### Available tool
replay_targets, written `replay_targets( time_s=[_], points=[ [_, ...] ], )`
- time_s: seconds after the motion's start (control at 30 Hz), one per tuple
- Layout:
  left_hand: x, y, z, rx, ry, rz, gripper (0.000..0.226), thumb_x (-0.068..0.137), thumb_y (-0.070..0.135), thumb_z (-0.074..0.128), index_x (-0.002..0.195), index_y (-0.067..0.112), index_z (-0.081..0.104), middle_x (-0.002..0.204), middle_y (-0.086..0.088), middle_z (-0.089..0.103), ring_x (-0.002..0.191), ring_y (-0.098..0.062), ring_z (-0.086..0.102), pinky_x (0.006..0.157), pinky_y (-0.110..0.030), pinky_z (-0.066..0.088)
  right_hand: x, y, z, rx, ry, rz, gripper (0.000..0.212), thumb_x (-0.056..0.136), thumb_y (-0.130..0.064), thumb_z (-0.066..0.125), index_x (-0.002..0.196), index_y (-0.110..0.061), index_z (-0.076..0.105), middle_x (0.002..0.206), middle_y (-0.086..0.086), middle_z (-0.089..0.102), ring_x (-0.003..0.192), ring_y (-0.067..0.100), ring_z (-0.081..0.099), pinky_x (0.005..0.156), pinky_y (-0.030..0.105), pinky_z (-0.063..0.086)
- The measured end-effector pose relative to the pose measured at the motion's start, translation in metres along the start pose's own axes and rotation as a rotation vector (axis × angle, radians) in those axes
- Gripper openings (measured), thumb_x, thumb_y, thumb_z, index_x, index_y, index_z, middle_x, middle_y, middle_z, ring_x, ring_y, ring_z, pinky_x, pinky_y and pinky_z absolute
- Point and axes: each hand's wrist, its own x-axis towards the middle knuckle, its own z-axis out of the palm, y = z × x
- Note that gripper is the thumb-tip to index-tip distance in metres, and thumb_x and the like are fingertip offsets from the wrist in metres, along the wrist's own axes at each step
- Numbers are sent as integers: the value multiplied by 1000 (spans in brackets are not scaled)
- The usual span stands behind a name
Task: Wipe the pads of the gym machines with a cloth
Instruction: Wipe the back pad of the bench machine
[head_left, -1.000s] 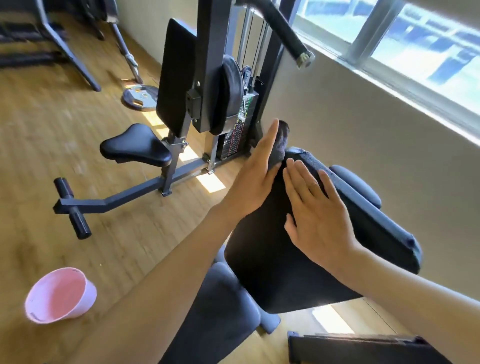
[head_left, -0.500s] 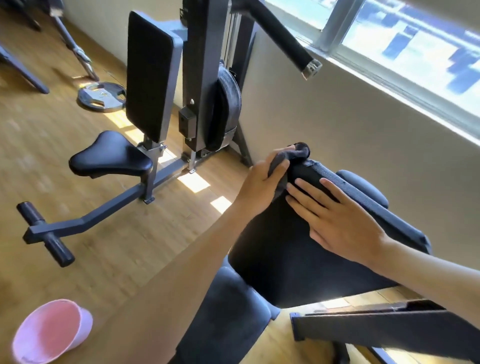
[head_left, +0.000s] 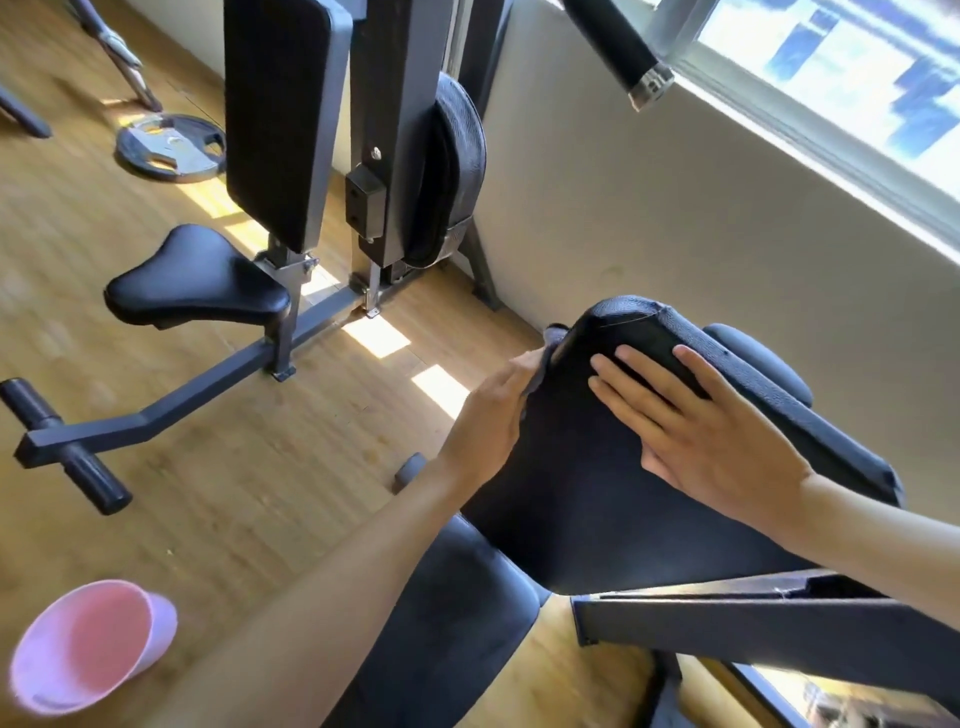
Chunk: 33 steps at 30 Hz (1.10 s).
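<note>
The black padded backrest of the near gym bench (head_left: 597, 467) slopes up from the lower middle of the view to a rounded top end toward the wall, its long axis running from the person up and away; the dark grey cloth (head_left: 551, 345) sits on its left edge just under that top corner, mostly hidden, with only a bunched fold showing between pad and fingers. The left hand (head_left: 493, 415) has it in its grip, fingers curled round the cloth and pressed against the pad's side; the right hand (head_left: 701, 436) lies flat on the face of the pad with fingers spread and straight, holding nothing, steadying the backrest.

The cloth is thus at the far upper left of the pad, and nearly the whole face lies below and to the right of it, toward the person; by my judgement the coming stroke would run down the long axis, and the left hand is the one placed for it, while the right covers part of the face and would have to shift. The left edge of the pad is open to the wooden floor (head_left: 234, 493), with free room beside it; the right edge is near the cream wall (head_left: 649, 208), and a second rounded pad (head_left: 753, 358) sits behind it there. A pink plastic bowl (head_left: 88, 644) lies tipped on the floor at lower left, well apart.
</note>
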Motion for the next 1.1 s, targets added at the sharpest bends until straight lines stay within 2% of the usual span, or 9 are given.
replay_targets(
  time_s=[0.1, 0.23, 0.4, 0.53, 0.67, 0.8, 0.9, 1.0, 1.1],
  points=[
    [15, 8, -2, 61, 40, 15, 55, 100, -3, 54, 153, 6, 44, 152, -7, 51, 140, -22, 52, 114, -38, 46, 1, 0, -2, 22, 2, 4, 86, 98, -48, 41, 164, -8, 2, 172, 13, -7, 159, 31, -4, 127, 53, 6],
    [29, 26, 4, 59, 139, 80, 47, 100, -2, 56, 146, 2, 51, 147, -11, 56, 141, -23, 51, 115, -37, 45, 1, 0, -2, 38, 8, 4, 86, 98, -48, 43, 164, -9, 5, 172, 13, -5, 159, 31, -4, 127, 53, 4],
    [7, -4, 3, 155, 30, 50, 64, 92, -8, 68, 150, 7, 48, 147, -11, 57, 139, -24, 52, 115, -33, 44, 1, 1, -2, 11, 16, 13, 74, 105, -40, 38, 165, -10, 6, 172, 12, -4, 159, 31, -3, 128, 53, 0],
    [1, -14, -1, 227, -21, 80, 60, 93, 2, 71, 149, 10, 51, 146, -9, 59, 140, -24, 52, 112, -34, 48, 1, 1, -2, 28, 1, 5, 75, 100, -42, 27, 164, -9, 6, 172, 14, -4, 159, 32, -2, 128, 54, 3],
    [-6, -21, -5, 296, -42, 107, 62, 85, -3, 78, 143, 5, 58, 141, -11, 63, 135, -30, 57, 106, -34, 48, 1, 1, -2, 52, -9, 6, 75, 100, -41, 27, 164, -8, 6, 172, 14, -4, 159, 33, -2, 128, 54, 2],
    [-13, -23, -1, 274, -40, 88, 67, 89, -2, 76, 150, 7, 50, 146, -9, 59, 138, -26, 54, 107, -40, 53, 2, -1, -5, 161, -5, 29, 75, 98, -37, 31, 164, -8, 9, 172, 11, -2, 159, 30, -3, 127, 53, 0],
    [-6, -13, 3, 226, 29, 26, 71, 93, 0, 72, 156, 8, 41, 153, -9, 53, 137, -23, 55, 106, -35, 53, 3, -17, -5, 236, -17, 77, 75, 94, -33, 34, 163, -6, 18, 173, 10, 3, 159, 28, -1, 127, 53, -3],
    [7, -7, 1, 248, 86, -8, 61, 91, 5, 74, 148, 7, 53, 157, -10, 47, 133, -27, 58, 101, -35, 57, 5, -47, 0, 327, -48, 38, 71, 95, -33, 27, 161, -6, 25, 172, 12, 8, 159, 28, 3, 127, 52, -5],
    [18, -7, -1, 287, 71, 47, 47, 89, 7, 75, 135, 9, 66, 155, -12, 48, 142, -30, 49, 105, -42, 55, 10, -70, 8, 372, -78, 60, 71, 95, -33, 26, 161, -7, 24, 172, 11, 7, 159, 27, 2, 125, 54, -9]
  ],
)
